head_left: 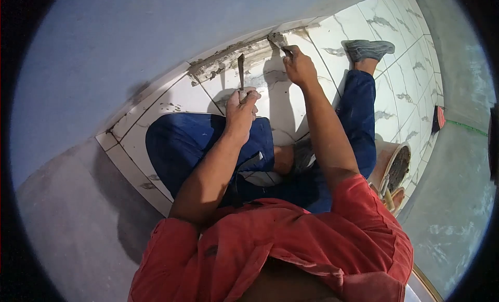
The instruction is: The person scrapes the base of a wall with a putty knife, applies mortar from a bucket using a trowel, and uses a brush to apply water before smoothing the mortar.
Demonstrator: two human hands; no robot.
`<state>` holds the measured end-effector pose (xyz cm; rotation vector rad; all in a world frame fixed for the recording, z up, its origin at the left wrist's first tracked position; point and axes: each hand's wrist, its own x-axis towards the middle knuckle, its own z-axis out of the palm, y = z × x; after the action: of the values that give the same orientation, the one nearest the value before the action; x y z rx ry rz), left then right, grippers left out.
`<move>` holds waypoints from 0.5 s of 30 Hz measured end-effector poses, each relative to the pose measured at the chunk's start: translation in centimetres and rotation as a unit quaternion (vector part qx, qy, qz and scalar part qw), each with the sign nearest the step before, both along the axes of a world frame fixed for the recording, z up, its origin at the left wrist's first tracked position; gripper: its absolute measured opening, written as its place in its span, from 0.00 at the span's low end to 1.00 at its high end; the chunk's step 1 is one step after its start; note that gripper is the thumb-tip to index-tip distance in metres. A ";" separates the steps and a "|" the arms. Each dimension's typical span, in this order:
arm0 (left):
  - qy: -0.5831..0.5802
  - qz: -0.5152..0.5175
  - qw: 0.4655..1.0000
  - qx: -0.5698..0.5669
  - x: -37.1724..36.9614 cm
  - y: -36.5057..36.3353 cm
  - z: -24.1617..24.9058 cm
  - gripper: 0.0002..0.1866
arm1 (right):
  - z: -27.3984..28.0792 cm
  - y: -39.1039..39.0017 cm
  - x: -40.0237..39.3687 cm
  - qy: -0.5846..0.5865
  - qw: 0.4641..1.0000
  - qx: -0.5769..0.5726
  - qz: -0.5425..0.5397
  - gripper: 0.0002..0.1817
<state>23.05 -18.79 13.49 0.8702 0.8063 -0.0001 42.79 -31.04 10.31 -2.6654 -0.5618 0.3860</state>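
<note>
My left hand [241,111] is closed round the handle of a putty knife [241,71], its narrow dark blade pointing away from me above the tiled floor. My right hand [301,68] grips a trowel [278,41], whose blade meets the mortar at the foot of the wall. A rough strip of grey mortar [223,62] runs along the joint between the wall and the white veined tiles [278,102]. Where the tile lies nearest this strip, its surface is smeared with mortar.
A bucket [382,155] with dark mortar inside stands by my right leg, handled tools leaning at its near side. The blue-grey wall [130,47] bounds the far side. My shoe [369,49] rests on the tiles. A red-and-black object [440,118] lies at the right wall.
</note>
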 end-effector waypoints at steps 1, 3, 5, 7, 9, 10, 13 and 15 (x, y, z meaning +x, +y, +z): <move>0.000 -0.007 1.000 0.006 0.0 0.0 -0.2 0.14 | -0.1 -0.4 0.3 0.001 1.000 -0.001 0.003 0.20; 0.000 -0.013 1.000 0.012 -0.1 -0.1 -0.4 0.14 | -0.4 -1.1 1.0 -0.011 0.999 0.030 -0.023 0.19; 0.009 -0.020 1.000 -0.001 0.0 -0.2 -0.3 0.15 | -0.3 -1.7 1.4 0.000 0.999 0.031 -0.029 0.19; 0.010 -0.024 1.000 -0.006 0.1 -0.2 -0.1 0.15 | 0.0 -1.9 1.3 0.005 0.999 0.035 -0.015 0.19; 0.012 -0.027 0.999 -0.012 0.2 -0.2 -0.1 0.16 | 0.5 -1.5 0.3 0.016 0.999 0.042 -0.013 0.19; 0.009 -0.032 0.999 -0.010 0.3 -0.2 -0.2 0.16 | 0.4 -1.4 0.3 0.016 0.999 0.042 -0.012 0.19; 0.016 -0.032 0.999 0.002 0.4 0.0 0.0 0.17 | 0.1 -1.1 0.2 0.024 0.998 0.057 -0.008 0.20; 0.025 -0.029 0.999 0.012 0.8 0.1 -0.5 0.17 | 0.2 -0.9 0.3 0.033 0.999 0.024 -0.014 0.21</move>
<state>23.85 -18.73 12.96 0.9186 0.8283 -0.0646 43.04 -31.96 10.48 -2.6020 -0.5063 0.4458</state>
